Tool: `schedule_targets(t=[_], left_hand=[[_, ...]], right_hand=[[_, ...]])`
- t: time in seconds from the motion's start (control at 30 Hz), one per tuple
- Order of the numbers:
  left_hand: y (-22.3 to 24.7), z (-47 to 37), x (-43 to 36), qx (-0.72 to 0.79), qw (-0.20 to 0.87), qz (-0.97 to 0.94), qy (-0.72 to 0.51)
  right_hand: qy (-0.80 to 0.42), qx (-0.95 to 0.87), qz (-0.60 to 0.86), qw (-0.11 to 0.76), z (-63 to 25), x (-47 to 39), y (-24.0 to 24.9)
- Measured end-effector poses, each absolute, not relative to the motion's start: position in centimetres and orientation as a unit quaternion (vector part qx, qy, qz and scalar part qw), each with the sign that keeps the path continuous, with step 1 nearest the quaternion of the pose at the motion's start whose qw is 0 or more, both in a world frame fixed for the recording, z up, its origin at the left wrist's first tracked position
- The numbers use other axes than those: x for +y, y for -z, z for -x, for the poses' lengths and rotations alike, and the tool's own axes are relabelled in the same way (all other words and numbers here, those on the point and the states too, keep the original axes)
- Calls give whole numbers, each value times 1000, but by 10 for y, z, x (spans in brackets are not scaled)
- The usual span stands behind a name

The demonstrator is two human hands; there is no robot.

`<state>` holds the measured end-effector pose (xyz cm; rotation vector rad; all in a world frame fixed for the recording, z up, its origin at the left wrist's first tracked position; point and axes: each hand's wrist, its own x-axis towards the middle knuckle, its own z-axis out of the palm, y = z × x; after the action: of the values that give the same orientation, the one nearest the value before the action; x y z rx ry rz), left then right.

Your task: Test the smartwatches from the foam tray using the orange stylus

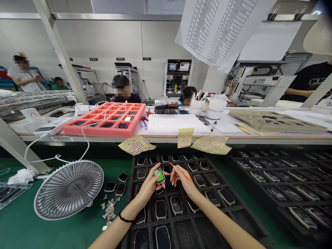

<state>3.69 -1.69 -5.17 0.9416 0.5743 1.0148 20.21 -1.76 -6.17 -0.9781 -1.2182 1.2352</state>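
Observation:
My left hand (151, 181) is closed around a smartwatch case (159, 176) without a strap, its screen lit green and turned up toward me. The thumb rests on the edge of the screen. Just to the right, my right hand (181, 175) pinches a thin orange stick-like tool (186, 177), whose tip points up and left above the watch. Tool and watch are apart. Beneath both hands lies a black foam tray (183, 231) with compartments, many holding dark-screened watch cases such as this one (176, 205). Part of the tray is hidden by my arms.
A grey fan (75, 188) stands at left on the green mat (77, 233), beside loose watch cases (120, 189) and paper scraps (110, 210). Another black tray (261, 193) is at right. A shelf above holds a pink foam tray (135, 124) and papers (176, 122). People sit beyond.

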Motion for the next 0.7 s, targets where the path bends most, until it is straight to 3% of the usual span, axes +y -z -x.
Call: schedule_targets(t=[0.7], left_hand=[[44,-35,-19,287,718,-427,-469]], right_hand=[[-537,-495,402,552,-202,-16,63]])
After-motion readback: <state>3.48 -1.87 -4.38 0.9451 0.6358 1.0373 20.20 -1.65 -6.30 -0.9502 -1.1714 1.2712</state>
